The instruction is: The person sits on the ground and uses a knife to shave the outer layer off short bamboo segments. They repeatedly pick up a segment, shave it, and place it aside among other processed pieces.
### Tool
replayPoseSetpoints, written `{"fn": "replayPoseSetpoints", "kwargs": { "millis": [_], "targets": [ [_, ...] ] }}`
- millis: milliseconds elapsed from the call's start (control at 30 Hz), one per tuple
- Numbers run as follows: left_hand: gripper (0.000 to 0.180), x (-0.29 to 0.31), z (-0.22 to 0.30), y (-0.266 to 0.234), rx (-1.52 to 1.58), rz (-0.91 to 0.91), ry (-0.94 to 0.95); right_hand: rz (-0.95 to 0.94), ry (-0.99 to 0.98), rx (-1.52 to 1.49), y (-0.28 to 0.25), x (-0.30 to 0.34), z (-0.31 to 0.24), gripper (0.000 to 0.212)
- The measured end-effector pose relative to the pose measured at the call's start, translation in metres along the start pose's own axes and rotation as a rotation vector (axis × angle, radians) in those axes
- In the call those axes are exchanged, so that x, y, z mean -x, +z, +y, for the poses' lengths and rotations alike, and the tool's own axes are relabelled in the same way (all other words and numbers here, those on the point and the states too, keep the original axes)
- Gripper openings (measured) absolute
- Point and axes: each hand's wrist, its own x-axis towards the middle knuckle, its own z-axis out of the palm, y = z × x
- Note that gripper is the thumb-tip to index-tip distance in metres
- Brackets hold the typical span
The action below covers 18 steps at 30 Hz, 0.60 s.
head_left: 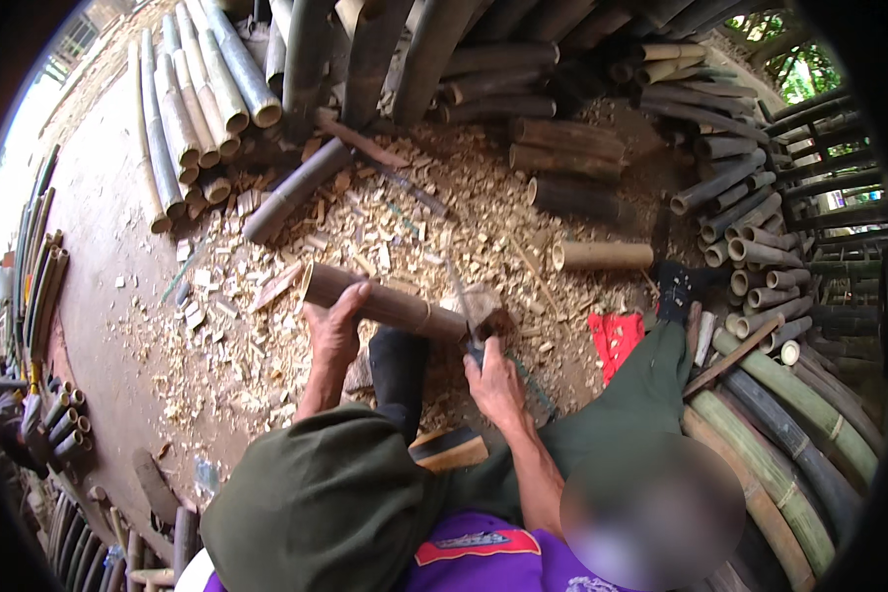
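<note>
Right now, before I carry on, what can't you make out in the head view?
All in the head view:
- Most of the tool handle: covered by the right hand.
- Fingertips of the left hand: hidden behind the bamboo tube.
- Upper ends of the dark bamboo poles: cut off by the picture's top edge.
- Whatever lies within the blurred patch, lower right: blurring hides it.
</note>
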Motion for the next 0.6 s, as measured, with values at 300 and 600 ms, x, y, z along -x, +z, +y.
{"fn": "replayPoseSetpoints", "kwargs": {
  "millis": [300, 600],
  "targets": [
    [0.049, -0.007, 0.009, -0.009, -0.275, -0.101, -0.155, 0.082, -0.022, 0.080, 0.010, 0.015, 0.002, 0.032],
    [0.038, -0.008, 0.006, 0.030, -0.151, 0.150, -0.036, 0.356, -0.293, -0.256, -0.039, 0.041, -0.043, 0.032]
  ]
}}
